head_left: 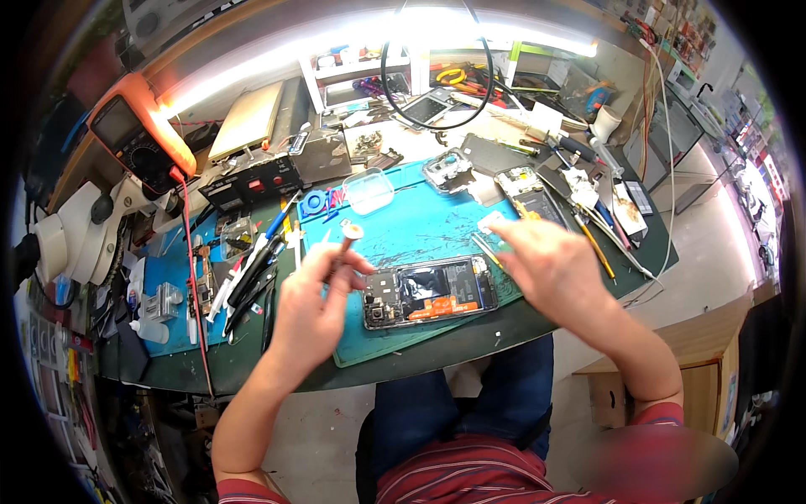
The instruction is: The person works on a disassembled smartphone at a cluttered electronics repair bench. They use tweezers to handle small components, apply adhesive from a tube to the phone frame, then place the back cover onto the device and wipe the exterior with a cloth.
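An opened phone [430,291] with its back off lies on the blue work mat [420,227] in front of me. My left hand [315,307] is closed around a small screwdriver [346,238], whose round cap points up and away, just left of the phone. My right hand [550,267] hovers over the mat at the phone's right end, fingers bent and reaching toward a thin metal tool [484,249]; whether it grips anything is hidden.
A clear plastic box [368,190] and other phone bodies [447,170] lie at the mat's far edge. Tools and pens [252,273] crowd the left, a multimeter [138,139] and microscope [71,235] stand far left. A magnifier ring [437,76] hangs above.
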{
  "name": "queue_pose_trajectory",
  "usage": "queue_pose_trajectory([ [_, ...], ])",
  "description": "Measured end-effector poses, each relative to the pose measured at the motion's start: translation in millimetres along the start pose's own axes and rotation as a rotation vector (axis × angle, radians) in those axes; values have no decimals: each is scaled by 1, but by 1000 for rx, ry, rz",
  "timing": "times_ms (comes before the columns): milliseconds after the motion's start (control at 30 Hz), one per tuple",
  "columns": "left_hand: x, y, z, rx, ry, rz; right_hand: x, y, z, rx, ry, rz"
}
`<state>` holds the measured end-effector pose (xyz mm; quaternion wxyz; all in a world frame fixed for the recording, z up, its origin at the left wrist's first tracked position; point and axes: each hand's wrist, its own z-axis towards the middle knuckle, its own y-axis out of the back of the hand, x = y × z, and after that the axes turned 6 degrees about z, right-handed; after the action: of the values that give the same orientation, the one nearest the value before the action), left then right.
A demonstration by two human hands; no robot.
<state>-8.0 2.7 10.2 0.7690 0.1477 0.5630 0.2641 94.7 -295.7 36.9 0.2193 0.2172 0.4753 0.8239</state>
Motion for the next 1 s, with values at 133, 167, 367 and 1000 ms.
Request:
queue_pose_trajectory([
  [133, 21, 11, 10, -103, -6, 71, 1, -16, -22, 94, 29, -62],
  [167, 19, 13, 11, -71, 20, 91, 1, -14, -20, 62, -59, 65],
  [367, 24, 13, 6, 44, 31, 11, -7, -1, -19, 153, -740, 1719],
  [1000, 34, 9, 4, 6, -205, 453, 46, -45, 5, 167, 89, 833],
])
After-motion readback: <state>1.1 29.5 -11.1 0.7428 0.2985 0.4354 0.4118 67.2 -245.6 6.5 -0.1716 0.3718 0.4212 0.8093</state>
